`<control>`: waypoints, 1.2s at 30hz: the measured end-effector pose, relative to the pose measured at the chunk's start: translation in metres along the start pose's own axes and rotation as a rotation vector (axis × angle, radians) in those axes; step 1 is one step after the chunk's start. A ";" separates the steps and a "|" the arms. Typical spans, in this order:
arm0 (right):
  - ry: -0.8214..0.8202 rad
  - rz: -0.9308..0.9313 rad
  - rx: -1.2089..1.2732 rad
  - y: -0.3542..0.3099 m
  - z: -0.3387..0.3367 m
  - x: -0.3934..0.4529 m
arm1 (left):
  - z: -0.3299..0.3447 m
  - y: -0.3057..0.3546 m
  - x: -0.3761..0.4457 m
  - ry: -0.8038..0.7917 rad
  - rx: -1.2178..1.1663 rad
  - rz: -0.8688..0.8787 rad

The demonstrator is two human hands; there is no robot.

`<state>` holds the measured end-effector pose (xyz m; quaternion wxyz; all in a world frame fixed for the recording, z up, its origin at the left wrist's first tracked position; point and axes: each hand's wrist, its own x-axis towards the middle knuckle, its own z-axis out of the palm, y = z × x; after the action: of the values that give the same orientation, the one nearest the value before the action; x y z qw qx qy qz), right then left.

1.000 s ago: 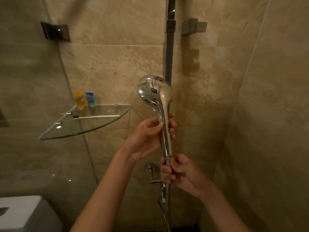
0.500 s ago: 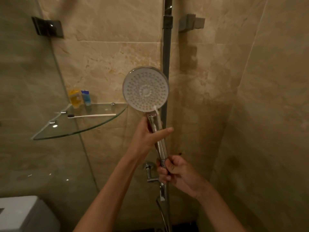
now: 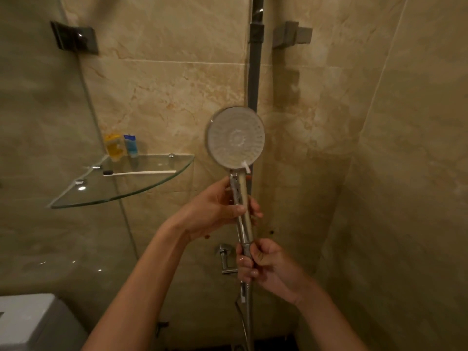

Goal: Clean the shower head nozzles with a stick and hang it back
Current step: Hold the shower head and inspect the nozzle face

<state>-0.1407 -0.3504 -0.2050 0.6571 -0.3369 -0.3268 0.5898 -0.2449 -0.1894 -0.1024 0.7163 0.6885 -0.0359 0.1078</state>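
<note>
A chrome shower head (image 3: pixel 236 136) stands upright in front of the wall, its round white nozzle face turned toward me. My left hand (image 3: pixel 217 209) grips the upper part of its handle, fingers curled round it. My right hand (image 3: pixel 263 262) grips the bottom end of the handle where the hose joins. A thin white stick (image 3: pixel 141 172) with a dark tip lies on the glass shelf (image 3: pixel 83 196) to the left, apart from both hands. The vertical shower rail (image 3: pixel 254 72) runs up the wall right behind the head.
Two small bottles, yellow (image 3: pixel 114 146) and blue (image 3: pixel 131 145), stand at the back of the shelf. A glass panel with a metal bracket (image 3: pixel 74 38) is on the left. A tap valve (image 3: pixel 225 259) sits low on the wall. A white toilet tank (image 3: pixel 33 323) is at bottom left.
The shower head has been turned from its chrome back to its nozzle face toward me. My left hand closed its fingers round the handle again.
</note>
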 end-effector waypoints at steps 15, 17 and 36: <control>0.158 -0.110 -0.092 0.001 0.016 0.005 | 0.038 -0.016 0.016 0.535 0.217 0.285; 0.155 -0.129 -0.084 -0.001 0.016 0.007 | 0.044 -0.021 0.018 0.506 0.168 0.263; 0.164 -0.062 -0.106 -0.021 0.005 0.006 | 0.026 -0.022 0.017 0.482 0.033 0.190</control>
<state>-0.1327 -0.3457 -0.1847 0.6809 -0.4078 -0.3130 0.5216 -0.2212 -0.2142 -0.1193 0.6797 0.6479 0.0730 0.3361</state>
